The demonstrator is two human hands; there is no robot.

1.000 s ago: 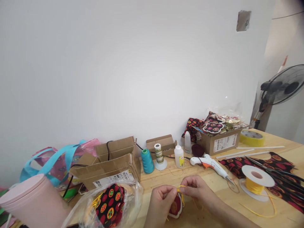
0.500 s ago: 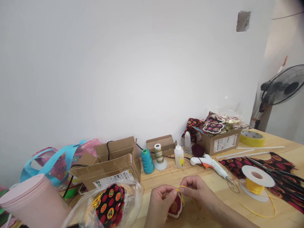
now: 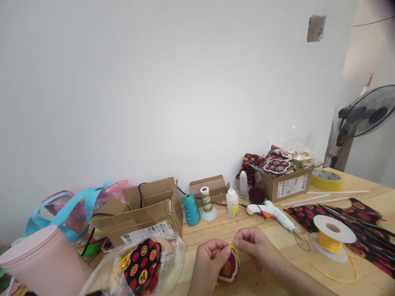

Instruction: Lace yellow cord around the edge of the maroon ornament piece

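Observation:
My left hand (image 3: 212,261) pinches a yellow cord (image 3: 236,255) at the top of a small dark-red fabric pendant (image 3: 228,269) with a white edge. Close beside it, my right hand (image 3: 253,245) also has its fingertips closed on the yellow cord. The two hands nearly meet above the pendant, low in the head view. Part of the pendant lies hidden behind my left fingers. A spool of yellow cord (image 3: 334,228) stands to the right, with a loose end curling on the table.
A white glue gun (image 3: 274,216), glue bottle (image 3: 232,202) and teal thread cone (image 3: 191,210) stand behind the hands. Black scissors (image 3: 354,223) lie on patterned fabric at right. A plastic bag (image 3: 173,263), cardboard box (image 3: 138,222) and pink container (image 3: 46,263) occupy the left.
The yellow cord between my fingertips has drawn in closer, and my right hand has shifted very slightly left. The pendant stays in nearly the same place.

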